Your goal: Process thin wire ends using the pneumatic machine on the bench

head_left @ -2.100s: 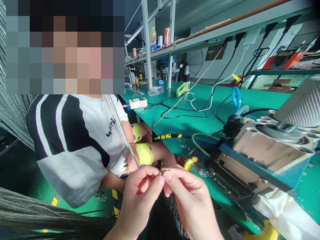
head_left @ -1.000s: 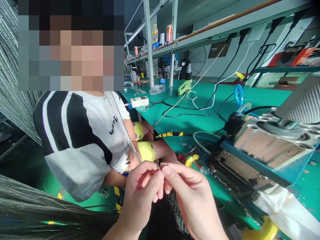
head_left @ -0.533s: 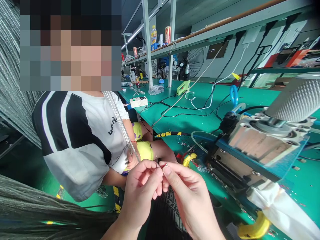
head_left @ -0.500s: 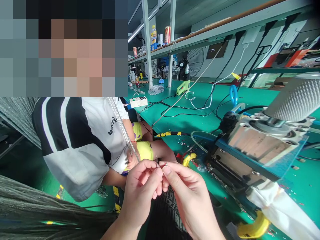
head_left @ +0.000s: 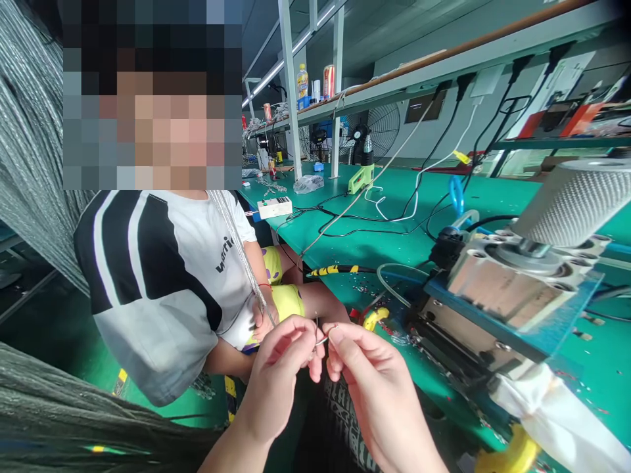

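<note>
In front of me, my left hand point(head_left: 282, 368) pinches a thin grey wire point(head_left: 321, 341) between thumb and forefinger. My right hand point(head_left: 372, 374) grips the same wire a short way off, also between thumb and forefinger. A short bent stretch of wire shows in the gap between my hands, and a thin end stands up above my left fingertips. The rest of it is hidden by my fingers. To the right of my right hand stands a bench machine point(head_left: 493, 302) with a knurled metal cylinder on top.
Another person point(head_left: 167, 276) sits close on the left, their hand by a silver wire bundle point(head_left: 241, 249). Thick grey wire bundles point(head_left: 73, 401) hang at the left. A green table point(head_left: 394, 249) carries a green heat gun point(head_left: 362, 174), cables and a white box point(head_left: 274, 207).
My hands have drawn slightly apart, so a short piece of the wire now shows between them. The camera view has shifted a little.
</note>
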A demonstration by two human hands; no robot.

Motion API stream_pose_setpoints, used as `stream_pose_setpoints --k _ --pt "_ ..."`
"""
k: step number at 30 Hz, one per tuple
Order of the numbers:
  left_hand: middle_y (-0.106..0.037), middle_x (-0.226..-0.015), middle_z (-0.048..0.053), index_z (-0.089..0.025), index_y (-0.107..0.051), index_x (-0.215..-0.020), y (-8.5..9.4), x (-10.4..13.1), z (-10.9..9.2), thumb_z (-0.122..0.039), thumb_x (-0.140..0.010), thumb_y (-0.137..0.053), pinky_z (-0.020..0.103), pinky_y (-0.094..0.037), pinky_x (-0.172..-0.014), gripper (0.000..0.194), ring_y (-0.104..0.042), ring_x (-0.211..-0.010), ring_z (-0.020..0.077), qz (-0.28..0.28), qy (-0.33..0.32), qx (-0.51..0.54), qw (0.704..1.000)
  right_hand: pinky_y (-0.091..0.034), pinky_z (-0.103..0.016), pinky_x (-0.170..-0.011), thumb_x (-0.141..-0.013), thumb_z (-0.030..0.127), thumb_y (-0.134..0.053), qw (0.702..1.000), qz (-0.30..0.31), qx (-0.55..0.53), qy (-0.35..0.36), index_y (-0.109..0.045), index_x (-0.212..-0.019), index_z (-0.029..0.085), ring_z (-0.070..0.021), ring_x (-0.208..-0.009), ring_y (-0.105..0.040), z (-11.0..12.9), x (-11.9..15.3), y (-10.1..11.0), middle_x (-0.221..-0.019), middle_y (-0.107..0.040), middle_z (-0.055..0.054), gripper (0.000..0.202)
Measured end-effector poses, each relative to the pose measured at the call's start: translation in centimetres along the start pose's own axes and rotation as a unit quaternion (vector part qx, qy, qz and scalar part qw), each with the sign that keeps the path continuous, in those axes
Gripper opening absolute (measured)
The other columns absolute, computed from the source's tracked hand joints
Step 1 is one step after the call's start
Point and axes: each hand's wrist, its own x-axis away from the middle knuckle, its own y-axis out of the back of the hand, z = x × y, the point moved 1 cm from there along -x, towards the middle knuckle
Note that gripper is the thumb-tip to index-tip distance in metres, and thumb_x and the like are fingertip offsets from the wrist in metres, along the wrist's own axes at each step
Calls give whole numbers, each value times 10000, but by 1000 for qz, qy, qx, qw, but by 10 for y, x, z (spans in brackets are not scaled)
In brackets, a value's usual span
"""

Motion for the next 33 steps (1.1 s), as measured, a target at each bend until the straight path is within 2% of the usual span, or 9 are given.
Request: stream_pose_setpoints --k 5,8,11,17,28,33 --pt "-571 -660 -1 -155 -578 -818 4 -5 -5 -338 -917 -569 265 -461 -656 208 -580 -659 129 72 22 -77 994 -404 -200 -542 -808 321 -688 999 -8 -33 -6 -710 -753 151 -66 -525 -496 -1 -1 1 -536 -532 29 180" --pt "-565 -587 -18 -157 -570 -782 7 -8 -2 -378 -920 -564 248 -450 -605 261 -568 -572 110 48 12 -109 993 -381 -185 -535 -803 302 -700 999 -13 -33 12 -740 -785 173 -50 -514 -481 -3 -1 1 -531 -524 39 136" --pt "-582 -589 -15 -158 -568 -778 6 -8 4 -353 -916 -578 249 -455 -605 239 -580 -579 113 25 -16 -82 996 -363 -194 -543 -816 312 -686 999 -26 -32 18 -747 -794 174 -53 -518 -475 -6 -1 1 -525 -521 36 153" --pt "-582 -595 -18 -154 -562 -774 1 -8 11 -291 -916 -584 251 -456 -582 198 -584 -571 115 23 -34 -19 999 -362 -216 -553 -826 332 -672 1000 -19 -20 2 -726 -765 150 -68 -540 -483 -8 -3 -1 -545 -527 21 200" --pt "-563 -601 -23 -156 -539 -746 -1 -8 12 -327 -906 -595 213 -405 -501 241 -548 -519 89 -1 -13 13 1000 -383 -199 -522 -821 349 -676 1000 -20 -19 -14 -720 -809 143 -68 -514 -500 -8 -1 -5 -547 -558 14 210" --pt "-576 -599 -22 -165 -524 -761 -4 -6 11 -312 -912 -585 215 -422 -547 219 -540 -540 87 6 -24 15 1000 -418 -191 -530 -804 396 -682 999 -25 30 0 -715 -787 148 -70 -528 -508 -7 -2 2 -570 -574 3 251"
